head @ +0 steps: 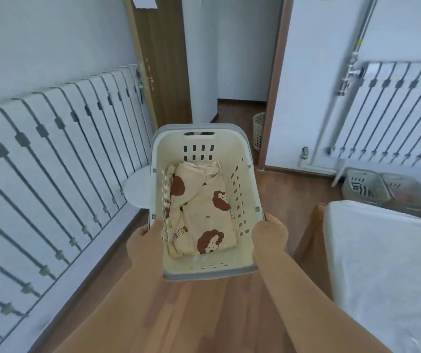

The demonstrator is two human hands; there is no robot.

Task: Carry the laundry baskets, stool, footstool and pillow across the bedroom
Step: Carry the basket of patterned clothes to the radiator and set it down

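Observation:
I hold a cream laundry basket (245,159) with a grey rim in front of me, above the wooden floor. A folded cream garment (199,215) with brown cartoon prints lies in its bottom. My left hand (145,240) grips the basket's left rim and my right hand (270,235) grips its right rim. A white round stool top (138,189) shows just left of the basket, partly hidden behind it. Two more baskets (367,187) stand on the floor at the right, under a radiator.
A long white radiator (51,154) lines the left wall. An open wooden door (163,59) and doorway lie straight ahead, with a small wastebasket (258,128) beyond. A bed with a white mattress (387,266) fills the lower right. Another radiator (395,110) hangs on the right wall.

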